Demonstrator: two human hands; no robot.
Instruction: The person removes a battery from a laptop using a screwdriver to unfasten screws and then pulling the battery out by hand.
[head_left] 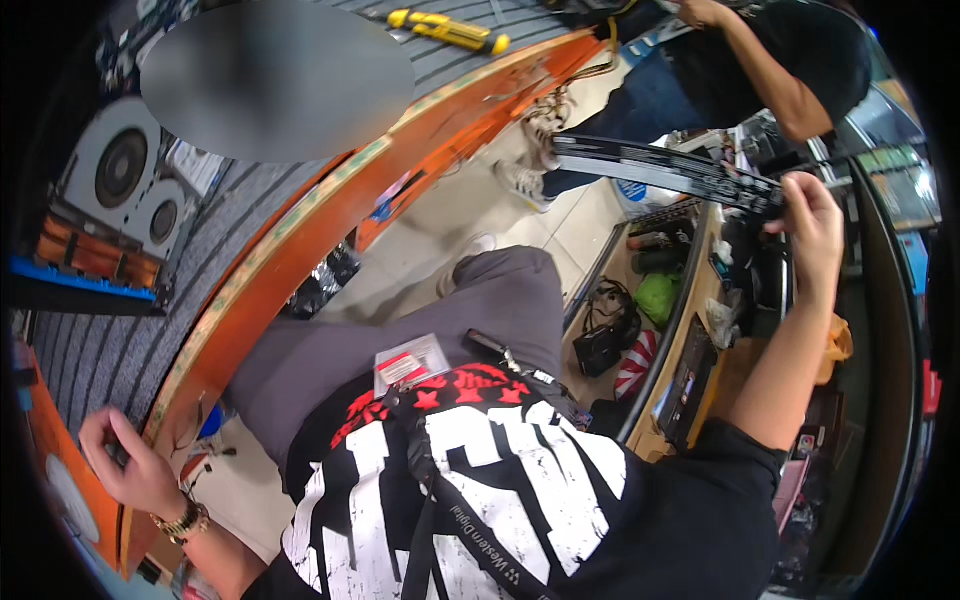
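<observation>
My right hand (812, 225) is raised at the right and pinches one end of a long, flat black strip (655, 168) with light slots or markings along it. The strip reaches leftward over the floor, toward another person's legs; its exact kind I cannot make out. At the lower left, my left hand (130, 465) hovers by the edge of the orange workbench (185, 385), fingers loosely curled, the thumb apart from them. A dark gap shows between them, and I see nothing held there.
A grey unit with two round black fans (125, 165) lies on the ribbed grey mat (235, 235). A yellow-and-black tool (448, 31) lies farther along it. Another person (690, 85) is at the upper right. An open drawer (600, 290) holds cables and a green bag (657, 297).
</observation>
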